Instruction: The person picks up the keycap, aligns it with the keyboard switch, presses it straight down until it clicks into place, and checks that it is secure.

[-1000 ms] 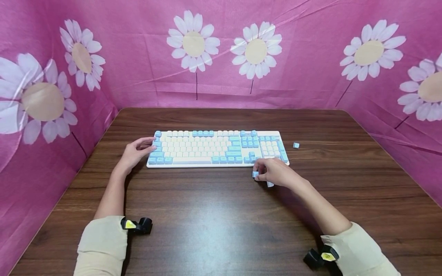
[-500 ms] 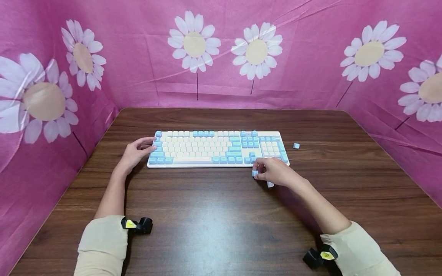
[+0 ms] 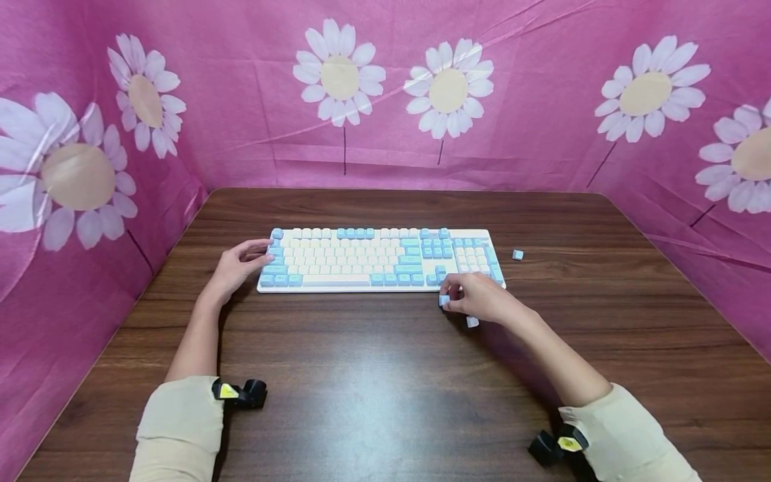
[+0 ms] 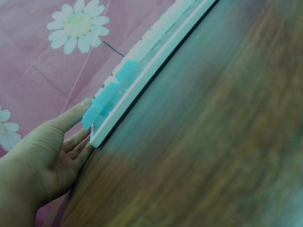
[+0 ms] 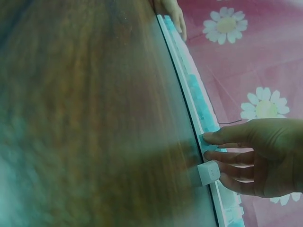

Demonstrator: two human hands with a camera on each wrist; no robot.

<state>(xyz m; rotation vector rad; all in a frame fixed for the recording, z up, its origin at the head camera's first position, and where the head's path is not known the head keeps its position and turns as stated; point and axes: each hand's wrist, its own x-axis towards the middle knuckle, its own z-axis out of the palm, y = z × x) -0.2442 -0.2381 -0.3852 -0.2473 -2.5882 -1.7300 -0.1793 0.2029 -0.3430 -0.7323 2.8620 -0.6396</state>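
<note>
A white and light-blue keyboard lies on the wooden table. At its left end, my left hand holds the edge; in the left wrist view the thumb touches the blue keys and the other fingers reach along the side. Just in front of the keyboard's right part, my right hand pinches a light-blue keycap between thumb and fingertips. A whitish keycap shows below that hand, close by its lower fingers in the right wrist view; whether they touch it I cannot tell. The hand hides part of the number pad.
Another light-blue keycap lies on the table to the right of the keyboard. Pink cloth with printed daisies hangs behind and at both sides. A black camera is strapped at each sleeve cuff.
My right hand has shifted slightly toward the keyboard with the blue keycap in its fingertips. The left hand stays in place on the keyboard.
</note>
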